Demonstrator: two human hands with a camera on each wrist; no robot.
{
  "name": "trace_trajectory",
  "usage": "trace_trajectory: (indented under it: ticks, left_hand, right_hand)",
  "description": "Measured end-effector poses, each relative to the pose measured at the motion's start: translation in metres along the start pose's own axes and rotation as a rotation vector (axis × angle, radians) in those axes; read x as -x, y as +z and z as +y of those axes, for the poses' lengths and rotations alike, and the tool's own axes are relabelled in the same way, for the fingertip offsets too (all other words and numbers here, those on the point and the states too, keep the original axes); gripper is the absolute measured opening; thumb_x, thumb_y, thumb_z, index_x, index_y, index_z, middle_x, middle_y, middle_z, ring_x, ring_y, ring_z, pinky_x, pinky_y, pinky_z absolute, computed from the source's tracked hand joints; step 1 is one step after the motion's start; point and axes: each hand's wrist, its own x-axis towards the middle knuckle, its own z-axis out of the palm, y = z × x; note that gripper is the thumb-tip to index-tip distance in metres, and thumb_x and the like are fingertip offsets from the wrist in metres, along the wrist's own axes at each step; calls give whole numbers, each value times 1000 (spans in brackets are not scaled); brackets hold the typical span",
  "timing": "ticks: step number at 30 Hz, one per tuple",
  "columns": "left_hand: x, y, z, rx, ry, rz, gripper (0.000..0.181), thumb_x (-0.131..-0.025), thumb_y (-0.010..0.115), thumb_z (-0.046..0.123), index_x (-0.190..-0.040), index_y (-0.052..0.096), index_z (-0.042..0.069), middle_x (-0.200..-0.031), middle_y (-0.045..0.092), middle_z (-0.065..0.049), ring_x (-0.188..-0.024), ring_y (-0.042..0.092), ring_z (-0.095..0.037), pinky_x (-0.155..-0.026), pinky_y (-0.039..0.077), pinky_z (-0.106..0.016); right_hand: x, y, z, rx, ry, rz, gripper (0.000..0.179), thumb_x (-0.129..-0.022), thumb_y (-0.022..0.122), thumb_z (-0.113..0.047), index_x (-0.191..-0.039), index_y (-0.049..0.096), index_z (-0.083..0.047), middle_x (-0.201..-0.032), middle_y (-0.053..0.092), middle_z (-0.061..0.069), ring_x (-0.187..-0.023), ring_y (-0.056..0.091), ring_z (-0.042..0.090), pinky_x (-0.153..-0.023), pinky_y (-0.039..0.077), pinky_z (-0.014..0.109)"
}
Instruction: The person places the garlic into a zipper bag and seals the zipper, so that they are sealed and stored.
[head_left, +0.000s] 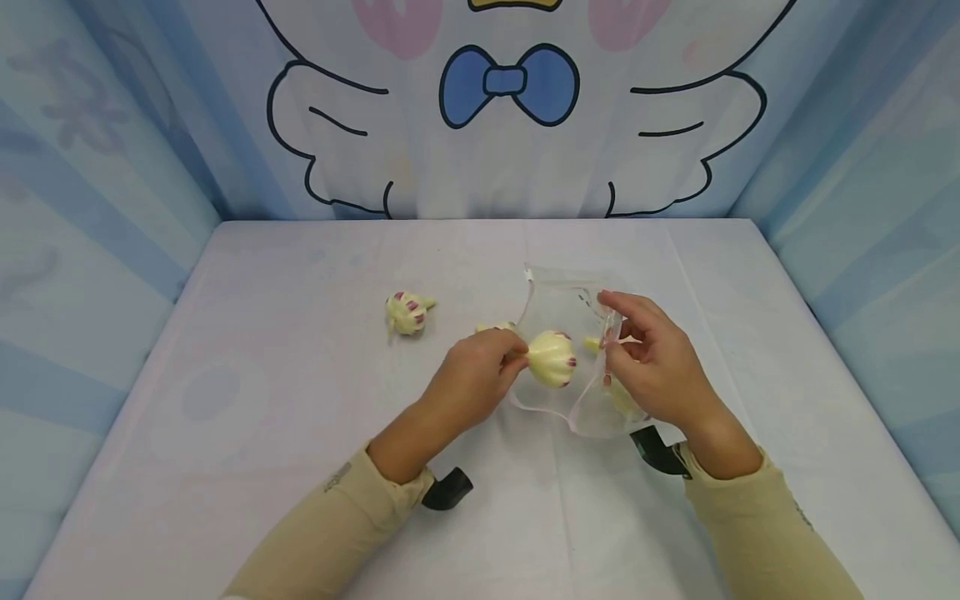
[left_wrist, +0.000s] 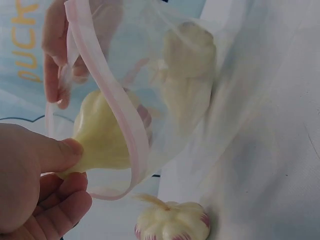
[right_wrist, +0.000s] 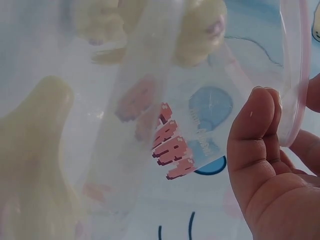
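My left hand (head_left: 480,375) pinches a pale yellow garlic bulb (head_left: 552,358) by its stem, between thumb and fingers. In the left wrist view, the bulb's purple-streaked end lies behind the pink zip edge of a clear zip bag (left_wrist: 120,102), at the bag's mouth. My right hand (head_left: 663,358) grips the bag's rim on the right side, holding the mouth apart. Through the film, another garlic bulb (left_wrist: 190,55) shows inside the bag. Pink lettering (right_wrist: 172,147) is printed on the film in the right wrist view.
A garlic bulb (head_left: 407,312) with purple streaks lies on the white-covered table (head_left: 300,467), left of the bag. One more bulb (head_left: 495,327) shows partly behind my left hand. A printed curtain (head_left: 510,158) stands along the table's back edge.
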Motion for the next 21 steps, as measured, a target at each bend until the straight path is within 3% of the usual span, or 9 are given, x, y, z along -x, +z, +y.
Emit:
trace_trajectory:
  ticks: [4,10,16,21]
  left_hand:
    - [0,3,1,-16,23,22,11,-81,65,9,-92,64,8,-86,62,1,-75,55,-8,-67,46,-20]
    - [0,6,2,-39,49,30,15,-82,60,3,-95,66,6,-93,64,-2,-90,59,-14,-84,44,-26]
    - [-1,11,4,-62,79,19,16,-82,59,4,-96,66,7,-95,62,-2,-89,58,-13,-75,47,-23]
    - [0,14,4,-51,67,0,14,-82,62,5,-94,68,9,-91,55,-4,-80,56,-12,-69,48,-20]
  right_hand:
    - [0,-1,-11,-7,6,0,49,-80,47,13,-128,43,5,-120,45,12,-81,50,21,-62,48,16]
    - [0,0,7,4,4,3,51,-81,49,8,-130,43,-2,-122,45,8,-82,49,17,-63,48,16]
    - [0,1,13,0,4,9,52,-81,50,7,-131,44,-7,-123,45,3,-82,50,16,-64,49,17]
    - [0,1,13,-6,-3,7,52,-81,50,7,-131,44,-5,-123,45,4,-82,50,17,-64,49,17]
